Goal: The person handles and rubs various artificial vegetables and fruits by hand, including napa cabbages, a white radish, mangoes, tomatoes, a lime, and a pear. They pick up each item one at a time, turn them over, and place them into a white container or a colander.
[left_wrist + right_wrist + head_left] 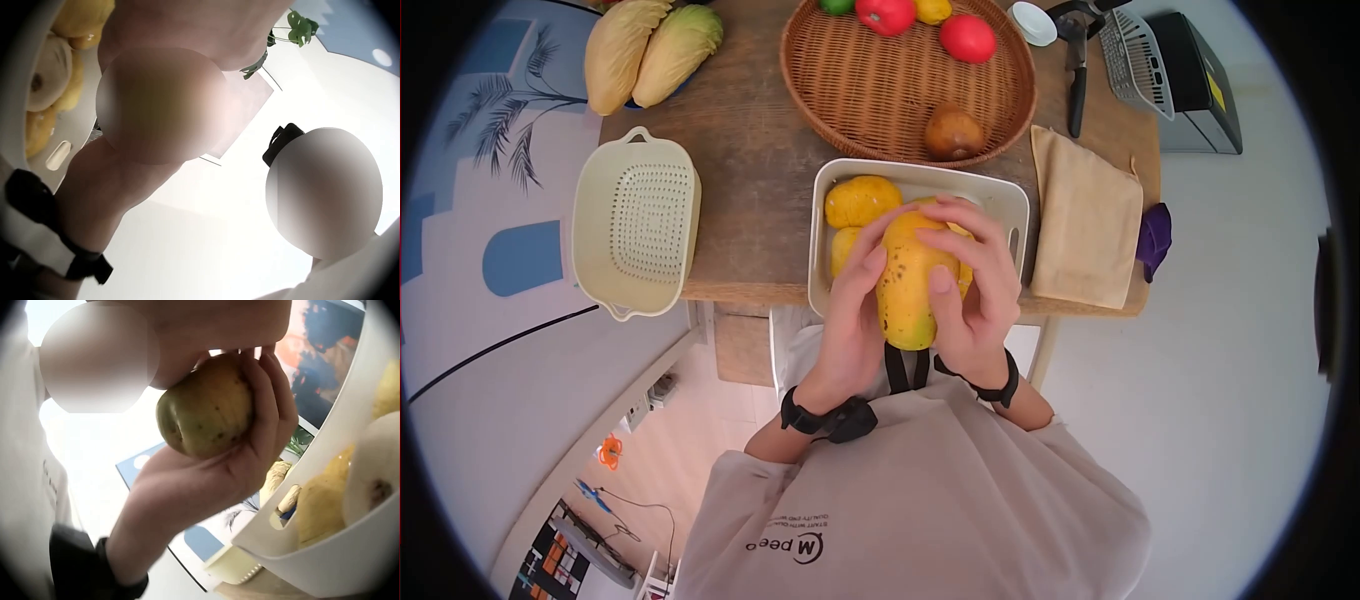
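You're in kitchen-like food-prep spot; private home or not, can't tell. Your clues: wooden tabletop [745, 200] before you, produce on hand: yellow fruit [906, 290], red produce [968, 38], pale cabbages [680, 55]. Kitchenware around you: wicker tray [870, 85], cream colander [650, 220], black-handled utensil [1078, 100], cloth [1085, 225]. Homely decor: palm-print wall covering [515, 110] at your left; leafy plant [303, 28] in left wrist view.

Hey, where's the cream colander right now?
In the head view, the cream colander sits at the left end of the wooden table, below the napa cabbages and left of the white bin.
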Motion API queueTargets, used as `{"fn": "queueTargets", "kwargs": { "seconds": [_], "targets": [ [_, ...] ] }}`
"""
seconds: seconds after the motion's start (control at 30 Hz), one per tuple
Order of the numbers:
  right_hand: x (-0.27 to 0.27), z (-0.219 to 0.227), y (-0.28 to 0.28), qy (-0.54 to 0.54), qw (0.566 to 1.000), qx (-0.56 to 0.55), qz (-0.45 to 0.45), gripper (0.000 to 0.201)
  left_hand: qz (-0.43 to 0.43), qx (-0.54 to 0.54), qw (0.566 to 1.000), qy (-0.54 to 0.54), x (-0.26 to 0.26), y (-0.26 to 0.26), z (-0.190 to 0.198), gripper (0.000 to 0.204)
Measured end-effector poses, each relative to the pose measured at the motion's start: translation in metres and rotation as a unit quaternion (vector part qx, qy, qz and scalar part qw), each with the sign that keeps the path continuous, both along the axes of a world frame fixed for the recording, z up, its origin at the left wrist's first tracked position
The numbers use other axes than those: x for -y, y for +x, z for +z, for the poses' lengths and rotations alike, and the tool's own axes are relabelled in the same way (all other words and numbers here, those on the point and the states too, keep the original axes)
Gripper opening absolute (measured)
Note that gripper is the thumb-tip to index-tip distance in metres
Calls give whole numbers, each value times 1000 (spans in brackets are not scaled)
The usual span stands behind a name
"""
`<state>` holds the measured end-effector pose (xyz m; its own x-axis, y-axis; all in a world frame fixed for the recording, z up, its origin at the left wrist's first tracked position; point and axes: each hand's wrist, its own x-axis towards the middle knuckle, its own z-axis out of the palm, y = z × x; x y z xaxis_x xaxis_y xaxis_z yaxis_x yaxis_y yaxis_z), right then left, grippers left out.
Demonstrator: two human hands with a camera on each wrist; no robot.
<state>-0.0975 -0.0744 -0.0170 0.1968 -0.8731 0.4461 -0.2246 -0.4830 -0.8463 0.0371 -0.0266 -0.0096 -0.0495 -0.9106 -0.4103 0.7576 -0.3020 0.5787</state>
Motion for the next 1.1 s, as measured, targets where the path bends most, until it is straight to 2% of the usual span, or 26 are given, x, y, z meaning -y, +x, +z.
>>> {"fn": "queueTargets", "kwargs": {
  "seconds": [0.1, 0.17, 0.2, 0.23, 0.27, 0.3, 0.37, 0.4, 0.47, 0.5, 0.6, 0.63, 0.73, 0.83, 0.87, 0.97, 1.0, 1.07, 1.1],
  "targets": [
    [-13, 3, 9, -100, 986, -89, 102, 26, 5, 35, 999, -41, 1, 1, -5, 47],
    [-11, 2, 7, -102, 987, -90, 90, 27, -11, 68, 992, -108, 1, 6, -18, 44],
    [-8, 1, 6, -103, 987, -91, 85, 28, 5, -25, 997, -69, -3, 4, -21, 42],
    [-6, 0, 4, -104, 987, -92, 81, 29, 17, -11, 999, -35, 0, 2, -13, 42],
    [-4, -4, 2, -25, 997, -53, 43, 32, 30, 4, 1000, -1, 4, -1, 0, 42],
    [-4, -5, 4, -31, 997, -56, 50, 33, 43, 19, 998, 32, 6, -3, 6, 42],
    [-5, -3, 11, -44, 995, -60, 60, 35, 48, 10, 999, 10, 2, -2, -1, 44],
    [-14, 4, 10, -43, 985, -129, 102, 40, 49, 5, 999, -1, 0, -1, -6, 44],
    [-14, 3, 7, -76, 983, -125, 114, 45, 28, 27, 998, -56, 2, 6, -12, 45],
    [-13, 2, 6, -92, 981, -124, 120, 47, 31, 17, 998, -47, 0, 5, -11, 46],
    [-1, 9, 6, 47, 998, 18, 26, 46, 40, 17, 999, -15, 6, -1, 4, 46],
    [-2, 7, 7, 18, 999, -10, 43, 45, 43, 23, 999, -5, 8, -1, 6, 46],
    [-20, 1, 12, -66, 987, -101, 106, 44, 60, 82, 992, -69, 3, -1, -13, 43],
    [-23, -4, 10, -104, 982, -129, 86, 44, 74, 79, 992, -71, 3, 4, -15, 37],
    [-18, -9, 6, -61, 989, -120, 62, 47, 142, -27, 989, 27, 7, -2, -5, 32],
    [-17, -13, 7, -49, 995, -64, 53, 47, 152, -55, 987, 13, 9, -1, -11, 30],
    [-24, -14, 11, -75, 989, -64, 106, 45, 135, -33, 990, -14, 10, 1, -13, 29],
    [-32, -6, 9, -99, 984, -91, 118, 39, 96, 8, 993, -68, 11, 6, -15, 27],
    [-32, -3, 7, -111, 980, -106, 125, 36, 111, -9, 993, -38, 13, 5, -14, 27]
  ]
}}
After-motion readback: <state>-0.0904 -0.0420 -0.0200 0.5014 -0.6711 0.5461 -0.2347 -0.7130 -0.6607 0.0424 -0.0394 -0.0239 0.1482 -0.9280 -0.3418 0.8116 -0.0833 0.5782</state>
